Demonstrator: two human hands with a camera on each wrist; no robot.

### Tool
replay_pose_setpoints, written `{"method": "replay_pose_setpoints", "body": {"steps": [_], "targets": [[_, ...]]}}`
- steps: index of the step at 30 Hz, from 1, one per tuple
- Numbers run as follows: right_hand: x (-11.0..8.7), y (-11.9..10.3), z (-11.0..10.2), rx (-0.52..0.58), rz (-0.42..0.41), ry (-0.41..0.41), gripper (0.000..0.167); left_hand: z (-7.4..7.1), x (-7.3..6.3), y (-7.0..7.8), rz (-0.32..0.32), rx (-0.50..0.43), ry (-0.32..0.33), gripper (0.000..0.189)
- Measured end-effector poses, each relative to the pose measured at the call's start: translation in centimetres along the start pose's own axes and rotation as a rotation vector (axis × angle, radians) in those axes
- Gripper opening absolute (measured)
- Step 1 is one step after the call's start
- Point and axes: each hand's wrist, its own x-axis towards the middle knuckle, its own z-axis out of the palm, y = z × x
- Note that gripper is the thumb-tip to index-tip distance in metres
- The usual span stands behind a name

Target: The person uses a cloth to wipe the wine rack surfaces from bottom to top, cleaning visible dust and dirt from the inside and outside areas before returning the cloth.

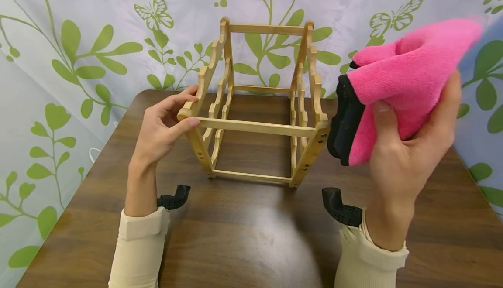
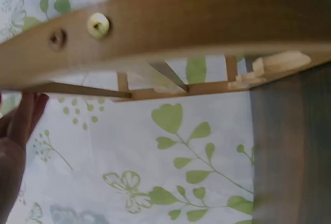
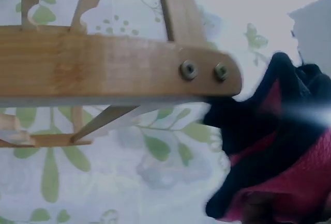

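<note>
A wooden rack (image 1: 255, 125) with scalloped side rails stands upright on the brown table. My left hand (image 1: 159, 124) grips its near left top corner, thumb in front and fingers behind. Raised beside the near right corner, my right hand (image 1: 412, 157) holds a folded pink cloth (image 1: 408, 76) with black edging, thumb pressed on the near face. In the right wrist view the cloth's dark edge (image 3: 258, 167) overlaps the end of the rack's wooden post (image 3: 119, 69), near two metal bolts. The left wrist view shows the rack's side post (image 2: 170, 22) close up.
The wooden table (image 1: 243, 235) extends toward me in front of the rack. Behind it hangs a pale curtain (image 1: 98, 30) printed with green leaves and butterflies. A black curved piece sits at each wrist, the left one (image 1: 174, 198) and the right one (image 1: 342, 209).
</note>
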Motion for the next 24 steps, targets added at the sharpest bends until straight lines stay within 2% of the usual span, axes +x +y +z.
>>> {"method": "replay_pose_setpoints", "body": {"steps": [2,6,10,13,17,24], "targets": [[-0.1,0.3,-0.4,-0.077,0.055,-0.132,0.049,0.1,0.0,0.2,-0.018,0.025,0.014,0.03],[-0.4,1.4,-1.4,-0.222,0.174,-0.411,0.052,0.3,0.0,0.4,-0.013,0.076,0.025,0.03],[-0.4,2.2,-2.1,-0.299,0.292,-0.579,0.054,0.4,0.1,0.4,-0.012,0.112,0.029,0.031],[-0.3,2.7,-2.4,-0.331,0.331,-0.639,0.046,0.6,0.2,0.5,-0.019,0.126,0.039,0.031],[-0.4,3.2,-2.6,-0.371,0.348,-0.669,0.033,0.7,0.2,0.6,-0.031,0.121,0.048,0.032],[-0.1,3.6,-3.4,-0.437,0.378,-0.748,0.025,0.7,0.1,0.6,-0.047,0.103,0.06,0.033]]}}
